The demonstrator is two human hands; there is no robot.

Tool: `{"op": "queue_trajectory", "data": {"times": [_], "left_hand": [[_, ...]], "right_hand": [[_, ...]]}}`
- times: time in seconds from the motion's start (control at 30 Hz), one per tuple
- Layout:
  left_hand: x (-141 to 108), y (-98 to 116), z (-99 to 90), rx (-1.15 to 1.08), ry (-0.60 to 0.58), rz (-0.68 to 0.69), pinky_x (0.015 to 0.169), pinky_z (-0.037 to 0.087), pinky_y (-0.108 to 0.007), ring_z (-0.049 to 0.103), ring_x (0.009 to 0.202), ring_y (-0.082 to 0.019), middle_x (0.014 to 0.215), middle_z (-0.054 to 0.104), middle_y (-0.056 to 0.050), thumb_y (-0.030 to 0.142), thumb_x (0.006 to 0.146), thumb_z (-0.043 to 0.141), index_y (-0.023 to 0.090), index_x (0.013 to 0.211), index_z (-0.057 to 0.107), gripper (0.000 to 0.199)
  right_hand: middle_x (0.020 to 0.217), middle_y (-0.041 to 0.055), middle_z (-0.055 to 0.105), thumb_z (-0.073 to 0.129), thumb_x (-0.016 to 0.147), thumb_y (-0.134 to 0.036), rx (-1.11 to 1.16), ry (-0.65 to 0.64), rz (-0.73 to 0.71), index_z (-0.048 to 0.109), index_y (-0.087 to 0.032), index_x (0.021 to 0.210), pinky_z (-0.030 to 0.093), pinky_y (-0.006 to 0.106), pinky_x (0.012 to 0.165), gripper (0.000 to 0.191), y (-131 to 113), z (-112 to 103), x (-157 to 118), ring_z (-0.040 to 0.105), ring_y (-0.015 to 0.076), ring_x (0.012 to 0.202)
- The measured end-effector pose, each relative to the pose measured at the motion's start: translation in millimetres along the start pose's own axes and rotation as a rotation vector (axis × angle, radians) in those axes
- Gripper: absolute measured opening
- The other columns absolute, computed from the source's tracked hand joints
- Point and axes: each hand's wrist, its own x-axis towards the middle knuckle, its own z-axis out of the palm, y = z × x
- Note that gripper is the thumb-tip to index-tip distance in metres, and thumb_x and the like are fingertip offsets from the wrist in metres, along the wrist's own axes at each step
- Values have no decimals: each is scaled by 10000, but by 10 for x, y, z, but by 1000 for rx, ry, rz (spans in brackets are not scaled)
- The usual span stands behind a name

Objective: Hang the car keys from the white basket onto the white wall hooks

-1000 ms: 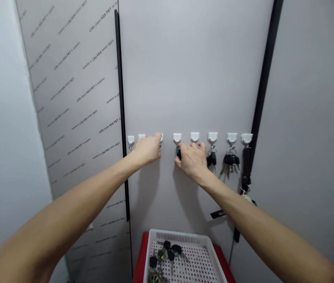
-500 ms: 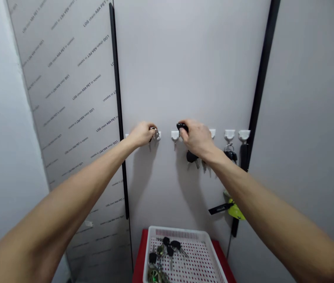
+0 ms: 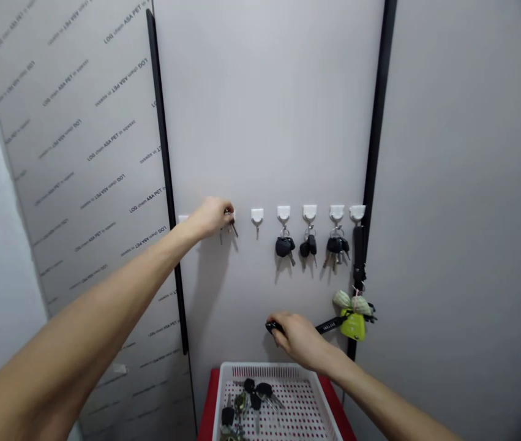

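Observation:
My left hand (image 3: 212,217) is closed around a bunch of keys (image 3: 234,229) at a white hook towards the left of the row; a few key blades poke out below the fingers. Lower down, in front of the panel and above the basket, my right hand (image 3: 300,338) grips a black key fob (image 3: 272,326), its end showing past the thumb. The rest of the fob is hidden in the palm. Below it, a white perforated basket (image 3: 264,370) contains several black-headed keys (image 3: 264,390) and a greenish round keyring piece (image 3: 240,402).
White hooks run along the grey panel, including a bare one (image 3: 257,215). Bunches of black-headed keys (image 3: 284,246) hang from three hooks further right. A black strap (image 3: 358,248) with a yellow-green charm (image 3: 352,324) hangs at the far right. A red stand (image 3: 207,404) supports the basket.
My right hand has come down from the hook row with the black key fob, to just above the basket. My left hand stays at its hook. The view has shifted slightly right.

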Motion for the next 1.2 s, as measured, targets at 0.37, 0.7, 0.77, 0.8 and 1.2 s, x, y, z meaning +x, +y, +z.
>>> {"op": "queue_trajectory", "data": {"times": [0.37,0.7,0.77,0.8,1.2], "left_hand": [[-914,111,394,-627,-129,-130,612,406,-210,514,637,-94,723,584,-3,255,642,439,160,791,547,207],[-2270,97,1999,-464,-716,-192,699,365,-241,491,784,-153,820,570,-2,181,555,474,189,839,539,291],[-2026,154,1848,-481,-593,-141,735,352,-247,479,819,-151,892,546,-25,201,572,472,184,905,506,334],[-1841,210,1731,-499,-483,-128,752,344,-248,474,830,-144,921,532,-39,210,603,448,174,947,478,347],[-334,903,996,-334,229,-45,666,382,-260,501,784,-149,881,543,-55,221,677,395,164,941,424,271]], "right_hand": [[799,61,603,377,602,-128,41,-250,172,587,-184,748,342,220,630,262,249,972,-521,528,158,763],[795,73,573,371,680,-215,161,364,121,519,-141,875,383,236,621,255,221,-65,-241,515,132,651],[849,81,542,372,696,-256,134,693,112,474,-136,918,385,251,637,273,240,-489,-99,502,135,689],[862,83,531,384,692,-281,103,820,113,461,-140,922,385,263,641,280,252,-658,-32,498,143,704],[692,43,567,376,675,-211,-27,899,195,481,-151,826,379,255,588,193,329,-1075,253,513,141,621]]}}
